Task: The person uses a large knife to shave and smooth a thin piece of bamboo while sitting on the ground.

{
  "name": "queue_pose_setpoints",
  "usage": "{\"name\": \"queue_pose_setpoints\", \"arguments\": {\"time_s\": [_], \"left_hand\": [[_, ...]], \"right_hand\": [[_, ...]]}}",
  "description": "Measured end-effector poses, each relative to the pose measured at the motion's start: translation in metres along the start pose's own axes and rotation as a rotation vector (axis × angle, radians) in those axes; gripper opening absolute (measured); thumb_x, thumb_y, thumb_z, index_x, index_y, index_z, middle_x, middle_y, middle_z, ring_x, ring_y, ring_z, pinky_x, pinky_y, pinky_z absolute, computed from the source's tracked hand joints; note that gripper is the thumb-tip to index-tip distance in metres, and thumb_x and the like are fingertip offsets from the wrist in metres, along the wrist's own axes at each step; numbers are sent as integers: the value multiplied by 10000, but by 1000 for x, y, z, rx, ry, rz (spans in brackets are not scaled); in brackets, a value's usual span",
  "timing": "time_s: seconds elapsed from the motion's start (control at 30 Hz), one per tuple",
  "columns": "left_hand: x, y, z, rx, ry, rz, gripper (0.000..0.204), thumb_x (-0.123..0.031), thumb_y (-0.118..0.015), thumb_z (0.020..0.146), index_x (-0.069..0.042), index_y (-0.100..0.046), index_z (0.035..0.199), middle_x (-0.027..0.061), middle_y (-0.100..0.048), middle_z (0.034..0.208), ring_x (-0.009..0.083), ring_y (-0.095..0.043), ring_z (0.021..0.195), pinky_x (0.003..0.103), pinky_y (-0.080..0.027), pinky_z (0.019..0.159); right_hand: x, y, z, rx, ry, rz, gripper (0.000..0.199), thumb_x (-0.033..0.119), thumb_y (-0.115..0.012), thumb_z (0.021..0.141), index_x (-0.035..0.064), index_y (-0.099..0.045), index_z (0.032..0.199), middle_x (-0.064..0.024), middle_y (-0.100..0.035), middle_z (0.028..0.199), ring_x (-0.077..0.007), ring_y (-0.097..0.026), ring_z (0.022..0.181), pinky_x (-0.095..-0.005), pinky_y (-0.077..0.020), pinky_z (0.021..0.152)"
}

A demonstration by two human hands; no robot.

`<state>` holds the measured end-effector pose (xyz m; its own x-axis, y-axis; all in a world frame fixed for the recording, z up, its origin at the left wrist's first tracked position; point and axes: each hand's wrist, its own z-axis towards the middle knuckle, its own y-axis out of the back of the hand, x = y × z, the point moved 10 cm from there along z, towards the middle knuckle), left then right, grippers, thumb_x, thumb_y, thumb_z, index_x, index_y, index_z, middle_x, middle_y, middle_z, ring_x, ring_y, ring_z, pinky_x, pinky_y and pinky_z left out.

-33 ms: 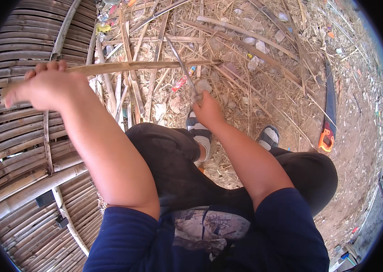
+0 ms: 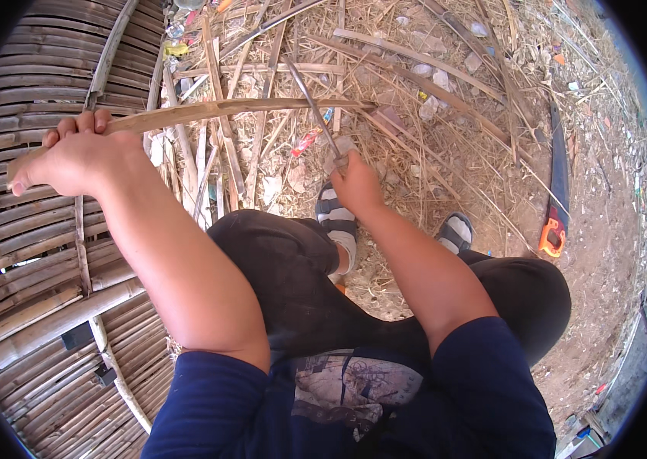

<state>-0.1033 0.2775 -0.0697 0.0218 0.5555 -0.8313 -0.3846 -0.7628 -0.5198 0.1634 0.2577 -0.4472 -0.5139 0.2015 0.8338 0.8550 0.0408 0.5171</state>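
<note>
My left hand (image 2: 84, 157) is wrapped round the near-left end of a long, pale bamboo strip (image 2: 185, 114), which runs rightward across the view. In my right hand (image 2: 358, 186) is the handle of a long-bladed knife (image 2: 313, 102), its narrow grey blade pointing up and to the left. The blade crosses the strip toward the strip's far right end; whether it touches cannot be made out. My fingers hide most of the knife's handle.
A slatted bamboo structure (image 2: 13, 222) fills the left side. Loose bamboo strips (image 2: 430, 86), straw and litter cover the ground ahead. On the right lies a handsaw (image 2: 558, 176) with an orange handle. My sandalled feet (image 2: 336, 214) stand below the knife.
My left hand has shifted slightly down and right with the strip, whose middle sits a little higher. The knife blade has moved slightly to the right.
</note>
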Motion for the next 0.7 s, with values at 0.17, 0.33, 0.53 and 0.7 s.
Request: {"name": "queue_pose_setpoints", "arguments": {"time_s": [0.17, 0.33, 0.53, 0.7], "left_hand": [[3, 3, 12, 24, -42, 48, 712, -755, -122, 979, -104, -386, 857, 47, -406, 728, 203, -286, 615, 331, -293, 537], [-3, -6, 4, 65, -82, 63, 675, -716, -106, 998, -110, -368, 858, 43, -389, 721, 195, -259, 605, 338, -309, 544], [4, -2, 2, 39, -63, 140, 705, -752, -139, 983, -110, -390, 835, 31, -377, 684, 185, -267, 607, 314, -300, 541], [8, 12, 21, -70, 13, 73, 717, -769, -147, 973, -112, -400, 836, 36, -407, 695, 192, -294, 605, 329, -309, 535]], "right_hand": [[27, 10, -11, -19, -15, 49, 345, 235, -691, 851, 11, -562, 1080, -260, -683, 824, -469, -673, 825, -542, -535, 736], [96, 23, -24, -27, 279, 165, 251, 205, -691, 859, 65, -560, 1020, -201, -695, 830, -429, -680, 802, -520, -533, 692], [10, 0, -7, 0, 43, -4, 286, 186, -688, 848, 36, -579, 1067, -226, -701, 886, -443, -680, 842, -523, -532, 739], [5, 3, -3, 37, -89, -30, 276, 185, -657, 851, 22, -598, 1065, -256, -699, 917, -454, -678, 862, -532, -534, 769]]}}
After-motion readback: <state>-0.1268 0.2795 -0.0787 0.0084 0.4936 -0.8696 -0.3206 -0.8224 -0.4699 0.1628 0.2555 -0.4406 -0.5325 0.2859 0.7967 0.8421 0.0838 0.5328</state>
